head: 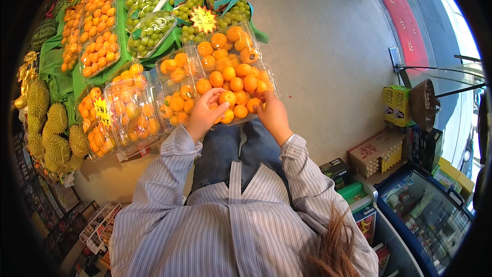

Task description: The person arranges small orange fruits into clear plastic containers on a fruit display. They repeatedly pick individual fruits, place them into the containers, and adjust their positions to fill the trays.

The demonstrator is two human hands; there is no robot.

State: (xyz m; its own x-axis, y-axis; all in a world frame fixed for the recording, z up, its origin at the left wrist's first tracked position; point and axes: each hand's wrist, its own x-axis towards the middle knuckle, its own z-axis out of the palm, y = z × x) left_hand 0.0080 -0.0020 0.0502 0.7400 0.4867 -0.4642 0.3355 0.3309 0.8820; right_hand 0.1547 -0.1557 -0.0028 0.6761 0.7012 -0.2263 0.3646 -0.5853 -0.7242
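In front of me is an open clear plastic box (270,74) filled with small oranges (236,84). My left hand (205,113) reaches over its near left side, thumb and fingers around one orange (227,98) on top of the pile. At the near right corner, my right hand (273,114) has its fingers bent over the rim, beside another orange (253,105). Its fingertips are partly hidden, so whether it grips the fruit or the box does not show. A second box of oranges (221,48) adjoins the far side.
Left of the boxes stand lidded clear packs of orange fruit (132,107), then durians (57,142). Bagged green grapes (152,32) lie farther back, near a yellow starburst price sign (203,19). To the right are an egg carton box (378,152) and a glass-topped freezer (426,215).
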